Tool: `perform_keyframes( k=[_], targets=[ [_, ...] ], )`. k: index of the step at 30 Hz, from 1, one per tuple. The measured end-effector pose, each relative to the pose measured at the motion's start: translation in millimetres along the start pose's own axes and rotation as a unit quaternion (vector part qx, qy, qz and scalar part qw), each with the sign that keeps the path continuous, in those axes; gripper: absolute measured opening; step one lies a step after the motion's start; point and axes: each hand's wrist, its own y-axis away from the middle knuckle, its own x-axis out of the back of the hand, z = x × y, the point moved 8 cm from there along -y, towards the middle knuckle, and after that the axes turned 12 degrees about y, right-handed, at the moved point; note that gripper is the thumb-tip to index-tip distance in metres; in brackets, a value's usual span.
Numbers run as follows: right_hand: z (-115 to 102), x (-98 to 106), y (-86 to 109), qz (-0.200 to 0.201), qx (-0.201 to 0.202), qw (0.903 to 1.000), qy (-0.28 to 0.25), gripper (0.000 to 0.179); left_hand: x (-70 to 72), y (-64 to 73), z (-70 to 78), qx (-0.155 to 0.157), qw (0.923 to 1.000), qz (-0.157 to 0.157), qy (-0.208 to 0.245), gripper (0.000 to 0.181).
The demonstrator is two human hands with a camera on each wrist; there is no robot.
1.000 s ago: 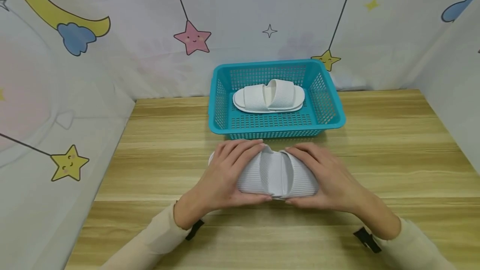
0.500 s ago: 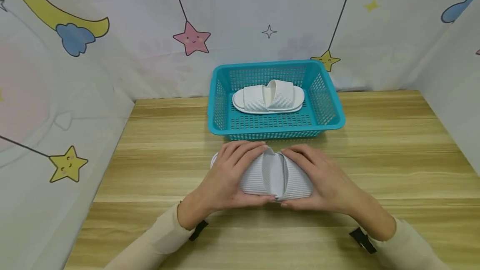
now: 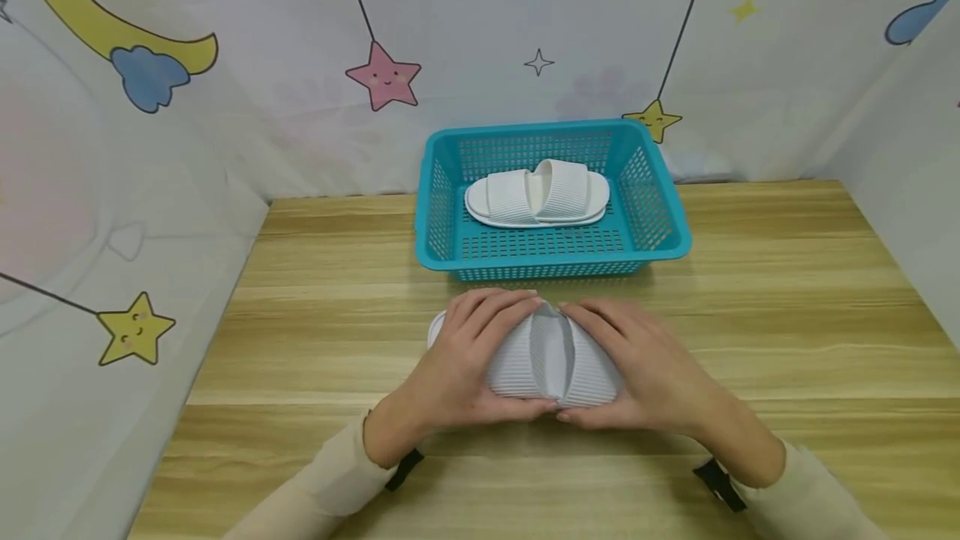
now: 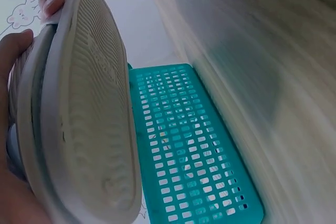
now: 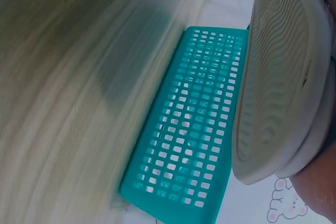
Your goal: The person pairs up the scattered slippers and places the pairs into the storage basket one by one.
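Both hands hold a pair of white slippers [image 3: 517,367] with ribbed straps, one nested into the other, in front of the basket. My left hand [image 3: 461,369] grips the left strap end, fingers over the far side and thumb along the near side. On the right end, my right hand [image 3: 656,369] grips in the same way. The two thumb tips nearly meet at the near edge. Wavy-patterned soles [image 4: 97,108] face the table in the left wrist view, raised over it. In the right wrist view the stacked sole edges [image 5: 278,82] show too. Palms cover both slipper ends.
A teal perforated basket [image 3: 555,263] stands at the back of the wood-grain table [image 3: 322,273]. Inside it lies another white pair of slippers [image 3: 510,198]. Behind rises a white cloth backdrop [image 3: 465,7] with printed stars, and more cloth closes off both sides.
Both hands have drawn closer together and slid slightly toward me with the slippers. The gap between the two straps has narrowed. The basket stays put.
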Motion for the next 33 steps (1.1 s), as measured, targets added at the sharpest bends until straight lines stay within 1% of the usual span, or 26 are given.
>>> perform_keyframes(
  k=[5, 8, 12, 15, 20, 23, 25, 27, 30, 33],
  targets=[
    [3, -2, 0.8, -0.044, -0.012, 0.9989, -0.010, 0.118, 2.6, 0.6, -3.0, 0.009, 0.9999, -0.005, -0.002, 0.104],
    [6, 0, 1.5, -0.054, -0.016, 0.9984, -0.008, 0.119, 2.7, 1.0, -4.5, 0.019, 0.9998, -0.007, -0.003, 0.103],
    [9, 3, 1.2, -0.038, -0.016, 0.9991, -0.008, 0.110, 2.1, 0.4, -5.2, 0.030, 0.9995, -0.012, -0.007, 0.103],
    [9, 5, 0.5, -0.027, -0.014, 0.9995, -0.009, 0.109, 3.9, -0.2, -4.5, 0.038, 0.9991, -0.016, -0.008, 0.102],
    [10, 11, -1.1, 0.003, -0.002, 0.9999, -0.016, 0.107, 15.2, -1.3, -2.5, 0.044, 0.9988, -0.008, 0.019, 0.091],
    [12, 14, -1.5, 0.011, 0.004, 0.9998, -0.019, 0.106, 23.4, 0.6, -5.5, 0.052, 0.9983, -0.007, 0.027, 0.089],
    [14, 16, -0.6, 0.002, 0.005, 0.9998, -0.021, 0.106, 27.8, 4.0, -9.5, 0.061, 0.9978, -0.011, 0.025, 0.090],
    [17, 16, 1.3, -0.017, 0.003, 0.9996, -0.024, 0.109, 31.0, 8.9, -14.0, 0.073, 0.9970, -0.019, 0.019, 0.090],
    [20, 16, 5.5, -0.040, -0.002, 0.9988, -0.029, 0.114, 33.7, 16.2, -20.2, 0.089, 0.9953, -0.036, 0.008, 0.089],
    [22, 16, 9.8, -0.051, -0.005, 0.9981, -0.033, 0.114, 35.3, 23.0, -25.8, 0.103, 0.9932, -0.054, -0.005, 0.089]
  ],
)
